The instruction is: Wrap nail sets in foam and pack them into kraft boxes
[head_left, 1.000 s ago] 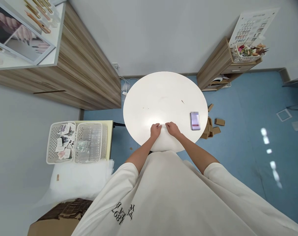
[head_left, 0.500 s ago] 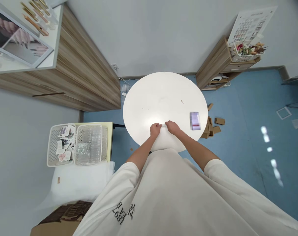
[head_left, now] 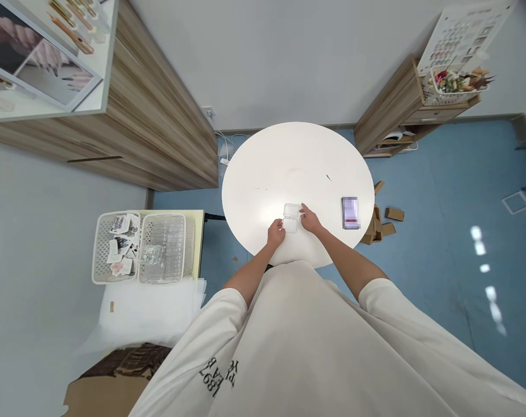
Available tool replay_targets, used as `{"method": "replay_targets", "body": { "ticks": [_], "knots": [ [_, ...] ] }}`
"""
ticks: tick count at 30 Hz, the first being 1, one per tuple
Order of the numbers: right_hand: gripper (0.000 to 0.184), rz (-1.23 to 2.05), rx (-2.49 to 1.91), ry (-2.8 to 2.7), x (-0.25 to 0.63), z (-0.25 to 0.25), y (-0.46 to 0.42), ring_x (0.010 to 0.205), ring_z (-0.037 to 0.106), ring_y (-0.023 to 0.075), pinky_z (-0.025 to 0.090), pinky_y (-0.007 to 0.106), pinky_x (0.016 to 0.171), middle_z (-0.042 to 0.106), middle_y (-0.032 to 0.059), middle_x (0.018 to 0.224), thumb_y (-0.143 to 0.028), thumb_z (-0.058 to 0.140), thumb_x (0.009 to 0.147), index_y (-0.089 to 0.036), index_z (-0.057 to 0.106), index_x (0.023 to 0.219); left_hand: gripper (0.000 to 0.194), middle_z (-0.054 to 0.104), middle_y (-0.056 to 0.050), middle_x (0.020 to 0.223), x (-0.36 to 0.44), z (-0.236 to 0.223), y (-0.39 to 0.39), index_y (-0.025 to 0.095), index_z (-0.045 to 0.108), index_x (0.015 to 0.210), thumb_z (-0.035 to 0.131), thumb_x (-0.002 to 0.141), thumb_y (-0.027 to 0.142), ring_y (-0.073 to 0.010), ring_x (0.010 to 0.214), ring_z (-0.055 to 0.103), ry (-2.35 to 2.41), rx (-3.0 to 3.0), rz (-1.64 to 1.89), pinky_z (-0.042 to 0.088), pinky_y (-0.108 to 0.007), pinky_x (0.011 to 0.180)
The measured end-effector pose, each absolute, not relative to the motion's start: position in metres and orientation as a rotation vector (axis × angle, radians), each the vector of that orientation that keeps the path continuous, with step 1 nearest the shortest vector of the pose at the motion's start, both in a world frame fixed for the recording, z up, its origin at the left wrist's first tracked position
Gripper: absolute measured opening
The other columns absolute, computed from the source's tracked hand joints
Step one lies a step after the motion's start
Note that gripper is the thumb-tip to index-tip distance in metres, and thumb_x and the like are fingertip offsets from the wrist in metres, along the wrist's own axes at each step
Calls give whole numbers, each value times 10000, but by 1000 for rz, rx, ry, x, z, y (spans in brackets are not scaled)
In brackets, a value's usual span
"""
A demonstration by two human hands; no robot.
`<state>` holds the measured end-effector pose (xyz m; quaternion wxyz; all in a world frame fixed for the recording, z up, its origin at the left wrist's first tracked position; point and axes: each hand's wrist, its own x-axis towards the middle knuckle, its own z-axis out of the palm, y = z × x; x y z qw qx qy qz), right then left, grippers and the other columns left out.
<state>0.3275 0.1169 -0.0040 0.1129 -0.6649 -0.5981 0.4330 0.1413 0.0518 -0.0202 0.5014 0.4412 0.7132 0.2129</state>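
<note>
fingers of the left hand [head_left: 276, 233] hold the left edge of a clear case [head_left: 290, 225], near half; the right hand [head_left: 310, 219] has its far half by the right edge, fingers narrow too. case is see-through plastic, spread open into two rounded squares, right over the near part of the white table [head_left: 295, 159]. kinda washed out against all that white, so no clue if anything's in it, and the thumb grips are tiny. both forearms angle inward from the sleeves, elbows bent a little.

"1897" and "EA B" on white shirt [head_left: 289, 336], poster [head_left: 465, 37] print unreadable
</note>
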Motion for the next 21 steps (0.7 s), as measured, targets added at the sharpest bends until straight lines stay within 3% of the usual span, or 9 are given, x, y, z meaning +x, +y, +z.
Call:
{"method": "replay_targets", "body": {
  "ticks": [3,9,21],
  "knots": [
    [632,1355,-1970,-1617,330,-10,105,1119,611,237,487,380,999,595,109,1370,-158,472,874,-195,428,1504,461,667,-102,1259,138,-22,48,191,584,1270,571,833,46,-193,1136,641,1707,1059,516,497,-340,997],
    [508,1505,-2012,-1512,331,-17,73,1047,642,219,527,351,913,668,87,1224,-208,508,868,-219,543,1375,468,666,-108,1274,138,-23,44,198,586,1275,599,824,73,-209,1141,647,1688,1032,505,491,-350,1012],
    [444,1402,-1838,-1604,321,5,79,1068,640,214,518,377,962,635,87,1315,-223,501,860,-229,619,1288,395,660,-119,1299,105,9,40,181,630,1233,562,853,95,-231,1165,641,1722,1131,595,497,-388,1035]
  ]
}}
